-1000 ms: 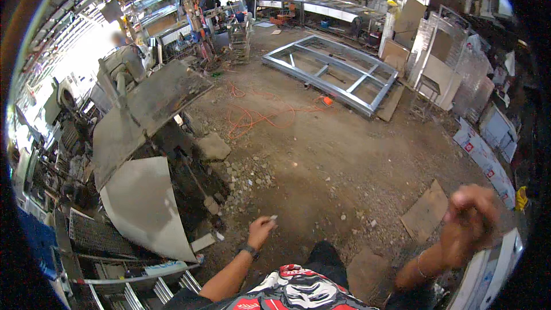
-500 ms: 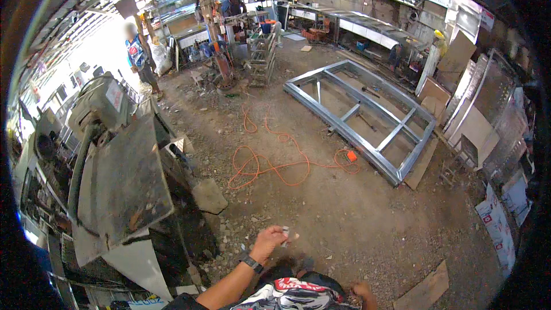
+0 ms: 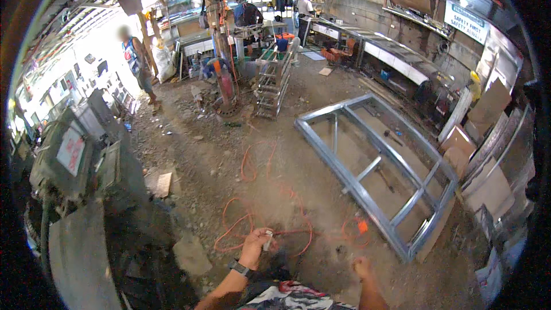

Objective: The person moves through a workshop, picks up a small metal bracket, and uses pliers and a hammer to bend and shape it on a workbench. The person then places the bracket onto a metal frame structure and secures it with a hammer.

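As the left hand stands: thumb and fingers pinched on a small pale piece; a dark watch on the wrist.
Right hand: held low, fingers apparently curled; blurred, so whether it grips anything cannot be told.
Position of pale piece: at the left fingertips, in front of the body, above the dirt floor.
Handling of pale piece: judged light, since a fingertip pinch carries it; stiffness, slipperiness and fragility cannot be determined at this size.
Hold point: best taken by its edges, between thumb and forefinger; a loose pinch could let it drop.
Orange cord: looped on the floor beyond the left hand.
Metal frame: lying flat, ahead and to the right, with inner crossbars; judged stiff and awkward for one person, best gripped by its outer rails.
White sack: upright and bulging, near a standing person; contents hidden.
Orange crate: on the floor beside the long worktop; contents too small to identify.
Blue container: beneath the worktop; inside not visible.
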Motion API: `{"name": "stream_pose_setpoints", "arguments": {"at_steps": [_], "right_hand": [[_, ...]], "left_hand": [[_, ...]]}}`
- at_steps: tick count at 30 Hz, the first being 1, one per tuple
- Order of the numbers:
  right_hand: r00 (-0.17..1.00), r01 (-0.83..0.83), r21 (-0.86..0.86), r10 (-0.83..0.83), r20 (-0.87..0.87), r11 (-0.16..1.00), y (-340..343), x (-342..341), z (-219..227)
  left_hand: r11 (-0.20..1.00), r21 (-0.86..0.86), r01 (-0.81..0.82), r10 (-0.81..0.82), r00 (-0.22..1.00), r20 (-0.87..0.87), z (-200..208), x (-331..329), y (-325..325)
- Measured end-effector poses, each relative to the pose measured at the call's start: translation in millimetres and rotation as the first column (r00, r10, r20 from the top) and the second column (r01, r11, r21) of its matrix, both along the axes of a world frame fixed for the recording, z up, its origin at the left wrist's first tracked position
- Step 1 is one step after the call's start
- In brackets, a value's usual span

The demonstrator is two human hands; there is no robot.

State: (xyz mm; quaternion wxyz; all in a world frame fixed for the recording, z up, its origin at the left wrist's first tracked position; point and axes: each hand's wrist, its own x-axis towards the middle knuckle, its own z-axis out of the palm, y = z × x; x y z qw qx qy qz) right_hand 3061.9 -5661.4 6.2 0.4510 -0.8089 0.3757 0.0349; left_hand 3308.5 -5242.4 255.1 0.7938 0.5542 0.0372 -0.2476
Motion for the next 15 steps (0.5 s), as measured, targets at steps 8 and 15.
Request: {"name": "stream_pose_setpoints", "arguments": {"at_steps": [8,15], "right_hand": [[0.844,0.519,0.552,-0.494,-0.209,0.653,-41,76,-75],[0.881,0.410,0.447,-0.219,-0.420,0.795,-133,334,-54]], "left_hand": [[0.972,-0.144,0.186,-0.187,0.982,0.009,47,301,-141],[0.975,-0.223,0.023,-0.056,0.988,-0.144,15,541,-248]]}}
